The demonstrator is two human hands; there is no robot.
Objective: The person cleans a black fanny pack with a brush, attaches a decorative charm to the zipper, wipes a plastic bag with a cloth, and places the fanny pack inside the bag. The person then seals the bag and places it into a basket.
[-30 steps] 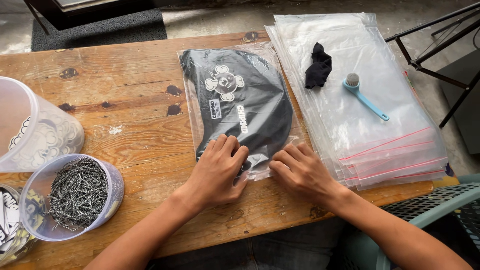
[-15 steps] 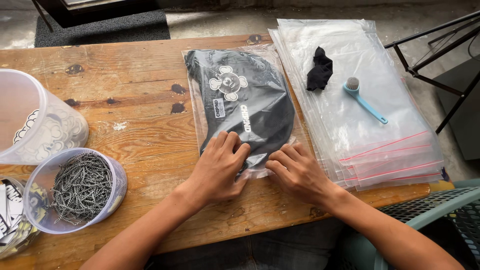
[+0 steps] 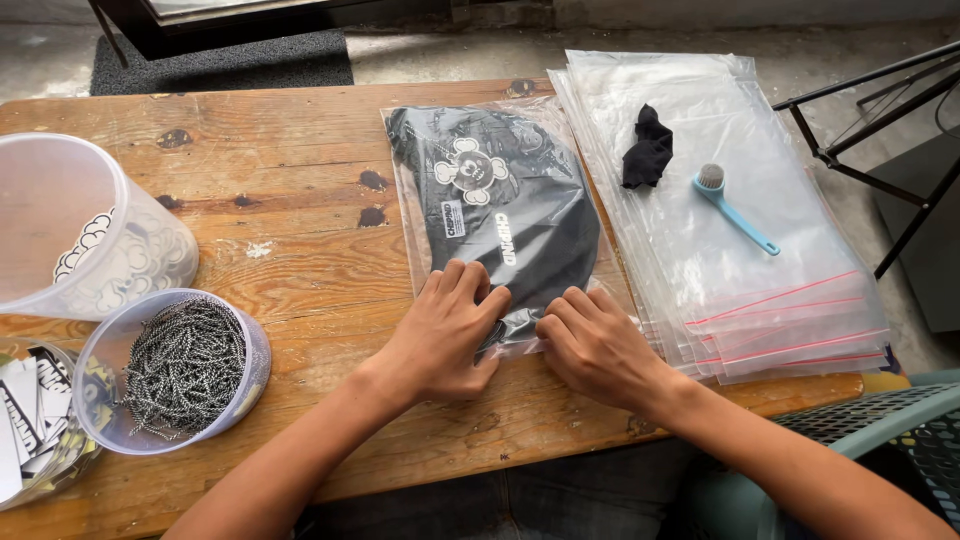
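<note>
Fingers of the left hand [image 3: 440,335] and right hand [image 3: 597,345] press flat, uncurled, on the bagged black garment [image 3: 510,215] at its six-o'clock edge, probably light, soft, slippery.

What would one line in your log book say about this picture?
left hand: pressing near end of clear bag with black garment | right hand: pressing same end | nearby: stack of clear bags, tub of metal chains

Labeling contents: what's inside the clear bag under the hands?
The bag holds a folded black garment with a white skull-like print. The left hand and right hand cover its near edge, so the closure can't be seen.
</note>
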